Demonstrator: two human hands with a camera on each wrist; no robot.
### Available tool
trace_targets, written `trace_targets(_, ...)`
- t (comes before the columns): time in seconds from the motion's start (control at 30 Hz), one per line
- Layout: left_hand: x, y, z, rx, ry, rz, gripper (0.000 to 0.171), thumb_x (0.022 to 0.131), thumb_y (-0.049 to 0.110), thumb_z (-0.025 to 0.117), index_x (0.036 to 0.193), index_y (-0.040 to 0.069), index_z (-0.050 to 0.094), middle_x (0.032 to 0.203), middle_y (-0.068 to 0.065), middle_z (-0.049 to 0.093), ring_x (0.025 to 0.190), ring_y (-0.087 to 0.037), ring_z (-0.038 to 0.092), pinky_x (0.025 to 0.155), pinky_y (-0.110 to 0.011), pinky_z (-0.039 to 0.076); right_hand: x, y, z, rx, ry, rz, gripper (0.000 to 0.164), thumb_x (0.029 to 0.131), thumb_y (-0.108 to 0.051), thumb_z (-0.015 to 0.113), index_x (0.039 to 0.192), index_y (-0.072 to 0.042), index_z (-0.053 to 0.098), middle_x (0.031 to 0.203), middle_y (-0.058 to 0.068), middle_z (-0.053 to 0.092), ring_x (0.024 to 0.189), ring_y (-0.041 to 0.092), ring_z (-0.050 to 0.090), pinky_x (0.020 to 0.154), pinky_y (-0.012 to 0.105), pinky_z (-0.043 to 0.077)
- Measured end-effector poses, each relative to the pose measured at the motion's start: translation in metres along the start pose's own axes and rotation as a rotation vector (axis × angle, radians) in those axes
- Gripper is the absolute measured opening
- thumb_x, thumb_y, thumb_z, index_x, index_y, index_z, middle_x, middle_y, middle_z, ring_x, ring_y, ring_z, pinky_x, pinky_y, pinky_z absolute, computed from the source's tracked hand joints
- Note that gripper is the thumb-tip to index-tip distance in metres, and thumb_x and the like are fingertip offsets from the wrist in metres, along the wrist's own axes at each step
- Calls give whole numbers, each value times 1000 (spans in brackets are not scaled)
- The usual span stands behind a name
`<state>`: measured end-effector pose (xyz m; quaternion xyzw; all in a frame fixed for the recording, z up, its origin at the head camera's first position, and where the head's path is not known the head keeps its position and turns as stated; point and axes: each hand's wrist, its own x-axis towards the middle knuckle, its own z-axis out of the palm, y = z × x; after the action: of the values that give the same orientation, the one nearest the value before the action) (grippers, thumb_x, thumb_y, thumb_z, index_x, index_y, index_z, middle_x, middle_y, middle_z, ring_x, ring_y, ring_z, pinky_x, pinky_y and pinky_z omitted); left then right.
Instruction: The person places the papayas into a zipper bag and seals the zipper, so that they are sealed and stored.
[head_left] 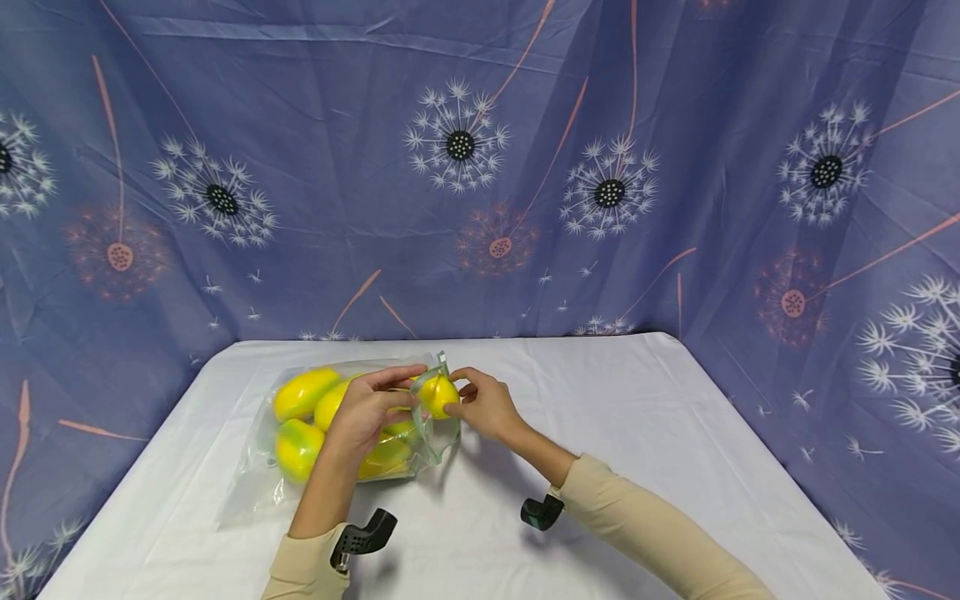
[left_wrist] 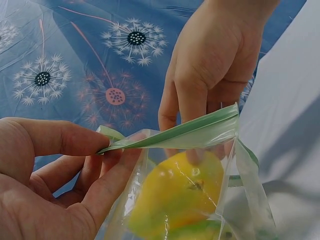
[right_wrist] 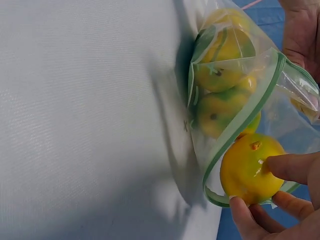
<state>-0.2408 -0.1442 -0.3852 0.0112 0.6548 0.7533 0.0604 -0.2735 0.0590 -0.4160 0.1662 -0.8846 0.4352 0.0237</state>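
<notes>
A clear zip bag point(head_left: 255, 492) lies on the table with several yellow-green mangoes point(head_left: 298, 450) inside. My left hand point(head_left: 362, 417) is over the bag and pinches the green zip edge point(left_wrist: 195, 127) of its mouth between thumb and fingers. The mouth stands open toward the right. There my right hand point(head_left: 486, 406) grips one mango point(right_wrist: 252, 167) with its fingertips, stem end showing. In the right wrist view this mango sits just within the green rim, close to the other mangoes. Through the plastic, the left wrist view shows it below the zip edge.
A white cloth point(head_left: 600, 417) covers the table. Behind and at the sides hangs a blue-purple curtain point(head_left: 337, 167) printed with dandelions. Black wrist-worn cameras point(head_left: 542, 512) project from both sleeves near the tabletop.
</notes>
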Motion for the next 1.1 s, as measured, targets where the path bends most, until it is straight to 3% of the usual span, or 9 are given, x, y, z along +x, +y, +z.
trace_targets(0.53,-1,-2,3,7,-16,-8,50,85,-11,64,135,-3,63,109,-7,54,90,-15,57,75,-28,61,8,3,15,5,3,1,44,85,-20,78,128,-10,70,104,13,75,90,24,71,69,29,58)
trace_targets(0.8,-1,-2,3,8,-4,-24,49,85,-11,65,133,-2,65,109,-7,54,88,-15,59,76,-29,62,10,2,20,28,43,11,39,83,-17,79,121,-11,72,102,14,76,91,25,72,69,29,58)
trace_targets(1.1,0,-4,3,20,-7,-25,48,86,-10,64,133,-1,65,112,-8,53,89,-17,58,75,-29,61,6,8,22,12,23,20,47,81,-13,78,128,-11,70,101,11,76,87,21,70,65,27,56)
